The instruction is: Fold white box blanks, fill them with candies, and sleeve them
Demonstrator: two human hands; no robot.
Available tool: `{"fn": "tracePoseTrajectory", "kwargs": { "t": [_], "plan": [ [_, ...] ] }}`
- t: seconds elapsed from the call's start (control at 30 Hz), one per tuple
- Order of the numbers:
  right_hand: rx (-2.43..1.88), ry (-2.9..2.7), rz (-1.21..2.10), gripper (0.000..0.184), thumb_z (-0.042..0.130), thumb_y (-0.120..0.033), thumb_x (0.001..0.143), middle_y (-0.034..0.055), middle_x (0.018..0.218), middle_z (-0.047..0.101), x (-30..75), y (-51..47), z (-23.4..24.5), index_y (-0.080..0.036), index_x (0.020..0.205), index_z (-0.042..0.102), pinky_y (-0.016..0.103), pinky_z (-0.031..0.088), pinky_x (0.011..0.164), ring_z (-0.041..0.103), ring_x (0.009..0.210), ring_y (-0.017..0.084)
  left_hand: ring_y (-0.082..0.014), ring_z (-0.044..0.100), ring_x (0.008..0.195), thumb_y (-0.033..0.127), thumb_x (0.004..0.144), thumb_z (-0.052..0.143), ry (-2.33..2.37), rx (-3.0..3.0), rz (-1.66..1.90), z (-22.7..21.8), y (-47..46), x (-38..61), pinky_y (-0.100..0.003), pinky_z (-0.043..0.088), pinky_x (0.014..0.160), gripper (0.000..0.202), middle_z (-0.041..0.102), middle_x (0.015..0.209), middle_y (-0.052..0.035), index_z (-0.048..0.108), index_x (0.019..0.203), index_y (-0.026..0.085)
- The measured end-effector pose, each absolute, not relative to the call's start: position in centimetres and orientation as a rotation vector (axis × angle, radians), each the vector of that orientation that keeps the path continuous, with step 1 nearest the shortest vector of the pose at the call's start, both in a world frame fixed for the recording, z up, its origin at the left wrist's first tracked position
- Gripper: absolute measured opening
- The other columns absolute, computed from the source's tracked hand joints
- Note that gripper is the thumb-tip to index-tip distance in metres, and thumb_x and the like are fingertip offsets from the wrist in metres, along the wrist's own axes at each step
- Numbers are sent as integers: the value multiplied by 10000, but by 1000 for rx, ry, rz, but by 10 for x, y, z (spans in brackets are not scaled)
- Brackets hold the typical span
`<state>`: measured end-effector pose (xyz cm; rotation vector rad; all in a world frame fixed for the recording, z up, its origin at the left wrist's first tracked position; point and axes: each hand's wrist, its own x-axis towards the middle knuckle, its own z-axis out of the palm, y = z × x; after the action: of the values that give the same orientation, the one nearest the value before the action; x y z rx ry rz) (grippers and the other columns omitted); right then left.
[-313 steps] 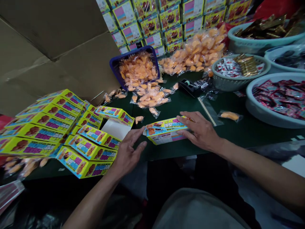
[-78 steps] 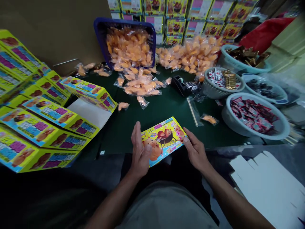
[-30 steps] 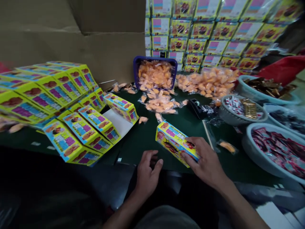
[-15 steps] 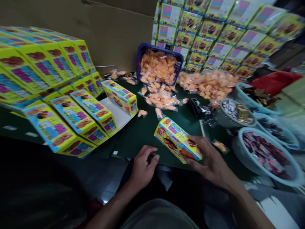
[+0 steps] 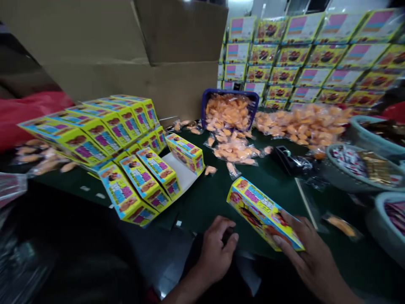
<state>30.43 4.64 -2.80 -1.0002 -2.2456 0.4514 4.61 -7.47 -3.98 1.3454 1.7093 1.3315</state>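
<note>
My right hand (image 5: 303, 247) grips the near end of a yellow printed carton (image 5: 257, 207), thumb on the near side and fingers over the far edge. The carton lies on its side over the dark green table (image 5: 202, 207). Left of it, my left hand (image 5: 218, 245) hovers at the table's front edge, fingers loosely curled and thumb apart, holding nothing. Farther left, several matching cartons (image 5: 128, 185) lean in rows in a white-lined tray (image 5: 183, 179). One carton (image 5: 186, 154) stands apart at that tray's right end.
A purple basket (image 5: 205, 107) spills wrapped orange pieces (image 5: 234, 147) onto the table. A black tape dispenser (image 5: 284, 158) sits right of them. Pale bowls (image 5: 335, 171) of wrapped packets line the right side. Stacked packs (image 5: 292, 59) and a cardboard sheet (image 5: 104, 84) rise behind.
The view has swung left, so everything appears shifted to the right and lower. My right hand keeps its grip on the carton; my left hand holds the same curled pose.
</note>
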Motion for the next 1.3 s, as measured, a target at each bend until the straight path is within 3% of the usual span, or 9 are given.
{"fn": "tracePoseTrajectory", "kwargs": {
  "t": [0.17, 0.3, 0.47, 0.57, 0.7, 0.83, 1.03, 1.13, 1.3],
  "plan": [
    [-985, -2179, 453, 552, 679, -478, 1013, 77, 1298, 703, 290, 56, -14, -339, 1538, 577, 325, 659, 790, 745, 1070, 244, -201, 682, 997, 269, 1003, 616, 1822, 1446, 1380, -41, -80, 42, -357, 568, 867, 169, 682, 1114, -66, 693, 1151, 244],
    [-807, -1978, 505, 546, 760, -452, 965, 89, 1325, 719, 237, 66, 33, -276, 1469, 647, 332, 641, 841, 749, 1072, 241, -259, 658, 1175, 229, 1023, 571, 2208, 1721, 1408, -41, -80, 20, -462, 551, 1007, 258, 685, 1240, -111, 647, 1269, 238],
    [-599, -1766, 595, 555, 819, -450, 912, 99, 1338, 723, 128, 86, 99, -225, 1401, 685, 407, 603, 1005, 728, 1159, 249, -337, 517, 1459, 227, 994, 578, 2655, 1918, 1045, -39, -57, -20, -586, 448, 1201, 457, 583, 1535, -164, 581, 1449, 192],
    [-487, -1733, 703, 555, 830, -483, 887, 104, 1322, 728, 61, 101, 115, -199, 1345, 698, 423, 599, 1010, 721, 1157, 247, -364, 389, 1579, 310, 991, 602, 2693, 1903, 826, -43, -41, -39, -607, 353, 1294, 543, 476, 1656, -183, 554, 1508, 151],
    [-446, -1788, 840, 579, 817, -525, 871, 106, 1301, 739, -5, 118, 105, -190, 1327, 694, 442, 594, 1005, 720, 1119, 246, -385, 301, 1631, 379, 998, 608, 2694, 1792, 754, -54, -31, -48, -615, 303, 1327, 608, 389, 1709, -219, 534, 1546, 126],
    [-489, -1858, 857, 579, 790, -522, 893, 103, 1288, 748, -39, 128, 83, -206, 1363, 670, 445, 592, 976, 714, 1089, 244, -405, 340, 1612, 398, 1014, 578, 2653, 1717, 743, -60, -31, -48, -618, 340, 1310, 580, 359, 1724, -228, 557, 1532, 137],
    [-427, -2160, 328, 495, 707, -519, 983, 118, 1293, 714, -57, 131, 45, -212, 1371, 685, 497, 470, 1079, 610, 1178, 278, -425, 371, 1589, 387, 1012, 570, 2631, 1719, 714, -56, -33, -48, -621, 352, 1298, 545, 379, 1708, -235, 599, 1489, 128],
    [-466, -2270, 52, 494, 670, -533, 1006, 171, 1431, 605, -59, 131, 25, -215, 1382, 703, 523, 393, 1104, 495, 1300, 333, -423, 397, 1566, 364, 1000, 581, 2652, 1759, 703, -53, -32, -51, -622, 362, 1285, 536, 414, 1681, -227, 604, 1484, 134],
    [-571, -2384, -13, 542, 647, -571, 1011, 157, 1558, 503, -58, 127, 25, -240, 1440, 664, 533, 305, 1176, 388, 1408, 344, -419, 483, 1470, 306, 993, 571, 2686, 1856, 657, -46, -28, -58, -588, 413, 1238, 528, 488, 1592, -244, 606, 1477, 97]
  ]
}}
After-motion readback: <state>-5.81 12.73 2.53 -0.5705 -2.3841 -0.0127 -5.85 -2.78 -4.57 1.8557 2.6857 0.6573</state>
